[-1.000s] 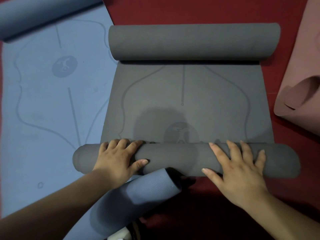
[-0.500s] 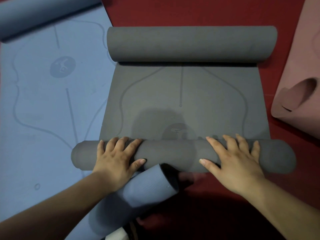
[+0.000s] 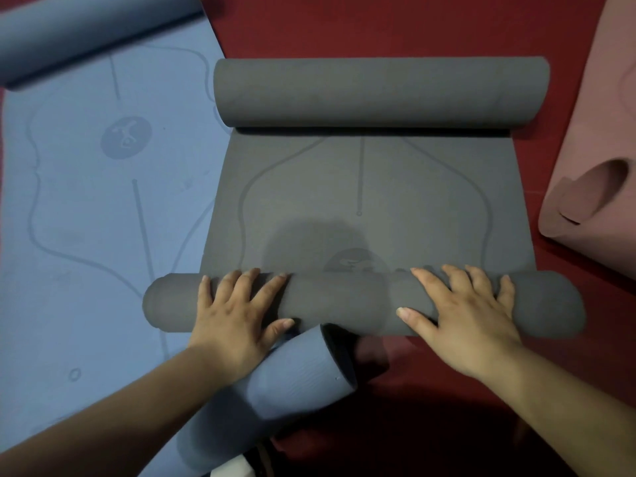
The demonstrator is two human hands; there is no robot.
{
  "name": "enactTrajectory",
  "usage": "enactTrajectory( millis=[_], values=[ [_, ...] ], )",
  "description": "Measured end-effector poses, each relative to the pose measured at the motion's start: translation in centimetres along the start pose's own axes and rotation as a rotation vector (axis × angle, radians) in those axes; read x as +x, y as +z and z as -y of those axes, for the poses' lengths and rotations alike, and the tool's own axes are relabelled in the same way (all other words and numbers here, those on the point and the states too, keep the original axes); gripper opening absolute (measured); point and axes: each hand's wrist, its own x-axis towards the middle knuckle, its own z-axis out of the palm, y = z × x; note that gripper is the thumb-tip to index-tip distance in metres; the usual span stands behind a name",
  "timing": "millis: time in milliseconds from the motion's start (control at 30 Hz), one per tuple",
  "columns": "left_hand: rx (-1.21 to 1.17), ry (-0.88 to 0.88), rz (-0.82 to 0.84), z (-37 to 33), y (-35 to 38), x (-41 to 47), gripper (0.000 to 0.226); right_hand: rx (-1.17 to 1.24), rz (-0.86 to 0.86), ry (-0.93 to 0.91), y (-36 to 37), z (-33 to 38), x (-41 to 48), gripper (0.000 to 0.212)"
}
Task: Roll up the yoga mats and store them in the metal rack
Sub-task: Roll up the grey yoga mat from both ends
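Note:
A grey yoga mat (image 3: 364,208) lies on the red floor, curled into a roll at both ends. The near roll (image 3: 340,302) lies across the frame under both hands. My left hand (image 3: 237,315) presses on its left part with fingers spread. My right hand (image 3: 464,315) presses on its right part, fingers straight and spread. The far roll (image 3: 378,91) lies apart at the top. No metal rack is in view.
A blue mat (image 3: 86,218) lies flat on the left, its far end rolled (image 3: 86,36) and its near end curled into a roll (image 3: 275,390) under my left forearm. A pink mat (image 3: 592,166) with a curled end lies at the right. Red floor (image 3: 378,25) surrounds them.
Both hands have pushed the near grey roll a little farther away over the flat part of the mat, covering more of the round logo. The flat stretch between the two rolls is shorter.

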Motion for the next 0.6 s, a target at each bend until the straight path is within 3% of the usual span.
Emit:
enactTrajectory(
  millis=[367,600],
  values=[
    [0.062,-0.034,0.054,0.0,-0.6,1.5,0.088,-0.075,0.018,-0.043,0.7,0.2,-0.8,0.088],
    [0.074,-0.024,0.015,-0.2,-0.4,1.4,0.080,-0.047,0.026,-0.048,-0.1,-0.1,0.3,0.090]
  ],
)
